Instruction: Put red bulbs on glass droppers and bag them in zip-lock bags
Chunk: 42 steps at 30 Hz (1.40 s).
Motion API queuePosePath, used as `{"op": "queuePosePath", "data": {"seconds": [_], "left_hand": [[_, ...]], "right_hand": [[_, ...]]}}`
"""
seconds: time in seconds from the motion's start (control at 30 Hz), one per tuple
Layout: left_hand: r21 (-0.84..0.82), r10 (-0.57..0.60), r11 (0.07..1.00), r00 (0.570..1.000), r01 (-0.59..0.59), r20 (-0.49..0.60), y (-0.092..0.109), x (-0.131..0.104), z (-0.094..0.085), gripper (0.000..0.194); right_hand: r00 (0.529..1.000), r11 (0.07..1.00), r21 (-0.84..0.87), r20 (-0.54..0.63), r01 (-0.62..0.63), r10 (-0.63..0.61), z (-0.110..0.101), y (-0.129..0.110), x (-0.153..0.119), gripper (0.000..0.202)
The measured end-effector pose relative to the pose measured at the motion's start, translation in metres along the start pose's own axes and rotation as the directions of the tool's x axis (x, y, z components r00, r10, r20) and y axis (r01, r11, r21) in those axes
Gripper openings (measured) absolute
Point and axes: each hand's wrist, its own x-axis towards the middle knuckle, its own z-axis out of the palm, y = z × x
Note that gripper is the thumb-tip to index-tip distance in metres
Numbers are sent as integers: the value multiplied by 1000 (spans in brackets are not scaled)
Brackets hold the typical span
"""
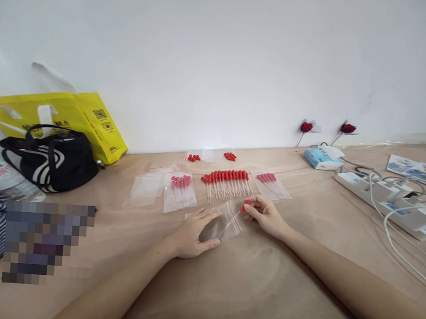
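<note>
A dropper with a red bulb (246, 205) and a thin clear stem is pinched in my right hand (263, 215). Its stem reaches into the mouth of a clear zip bag (234, 226) with a red seal line. My left hand (197, 232) lies over the bag's left part, fingers spread and thumb apart, palm down. Just beyond the hands, a row of red-topped droppers (229, 180) lies side by side. To its left is a bag of several droppers (181, 189); to its right, another filled bag (272, 184).
Flat clear bags (143, 189) lie at left. Small bags of red bulbs (194, 157) sit by the wall. A black bag (59, 161) and yellow bag (109, 128) stand at left. At right are a tissue pack (321, 159), a power strip (385, 203) with cables and two red flowers (306, 127).
</note>
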Motion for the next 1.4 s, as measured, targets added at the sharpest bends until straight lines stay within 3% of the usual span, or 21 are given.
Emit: {"op": "queuePosePath", "data": {"seconds": [0.13, 0.37, 0.57, 0.67, 0.8, 0.93, 1.0, 1.07, 1.13, 1.23, 1.4], "left_hand": [[-7, 60, 998, 998, -60, -17, -2, -1, 1, 55], [-35, 55, 998, 992, -59, -110, -3, -1, 6, 51], [6, 96, 995, 991, -96, -88, -5, 1, 7, 46], [19, 133, 991, 986, -132, -102, -6, 4, 9, 45], [31, 143, 990, 978, -140, -153, -3, 6, 8, 43], [13, 116, 993, 979, -115, -166, 1, 4, 4, 41], [-16, 122, 992, 982, -126, -141, 1, 2, 1, 36], [-36, 128, 991, 987, -132, -102, 0, 0, 0, 35], [-38, 125, 991, 990, -128, -66, -2, -1, -1, 39], [-33, 128, 991, 991, -129, -29, -4, -2, 0, 44], [-37, 153, 987, 988, -154, -29, -6, -3, 2, 41]], "right_hand": [[992, 980, -188, 118, 61, -39, -9, -5, -1, 29], [975, 967, -240, 221, 87, -33, -13, -9, 1, 29], [864, 834, -384, 462, 397, -198, -6, -14, -2, 25], [845, 814, -404, 501, 418, -186, -2, -13, 0, 24], [917, 881, -409, 393, 239, -67, 1, -4, 4, 24], [950, 923, -367, 312, 118, 2, -6, -1, 12, 24], [978, 910, -398, 205, 118, -37, -14, -3, 23, 21], [996, 847, -525, 24, 87, -88, -23, -7, 39, 16], [982, 738, -674, -138, 2, -129, -28, -10, 57, 11], [949, 630, -758, -300, -172, -101, -28, -12, 84, 17], [904, 607, -723, -427, -328, -20, -19, -5, 110, 21]]}}
